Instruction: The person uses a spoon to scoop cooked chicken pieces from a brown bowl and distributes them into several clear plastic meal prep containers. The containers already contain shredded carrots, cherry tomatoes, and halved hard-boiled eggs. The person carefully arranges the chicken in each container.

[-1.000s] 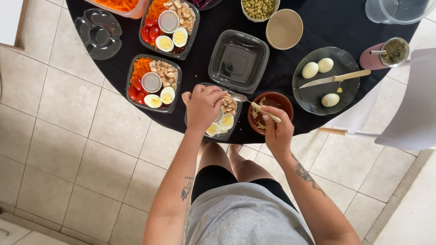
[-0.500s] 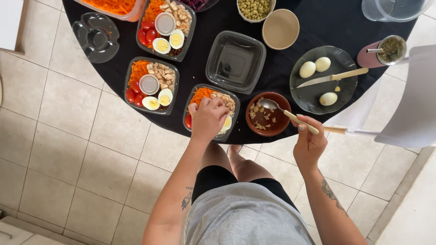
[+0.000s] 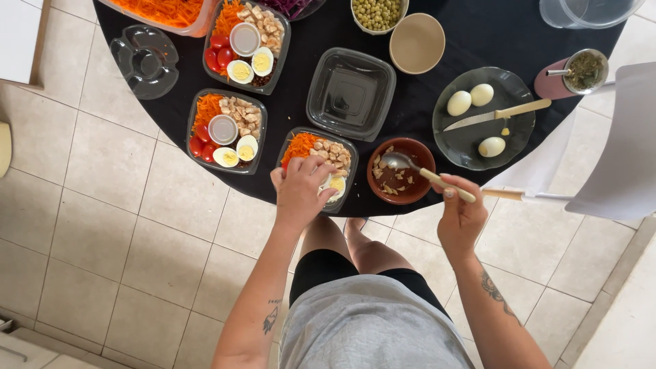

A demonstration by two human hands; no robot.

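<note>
On black round table (image 3: 478, 27), tiled floor (image 3: 102, 225)

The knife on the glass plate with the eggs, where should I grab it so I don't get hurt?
Probably by the pale handle of the knife, which sticks out over the right rim of the glass plate. Come in from the right: the blade points left, between the eggs, so your fingers stay off the sharp part.

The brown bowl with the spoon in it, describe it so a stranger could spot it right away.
On the round black table, look at the near edge, between the salad tray under the left hand and the glass egg plate. The brown bowl is the only reddish-brown dish there.
</note>
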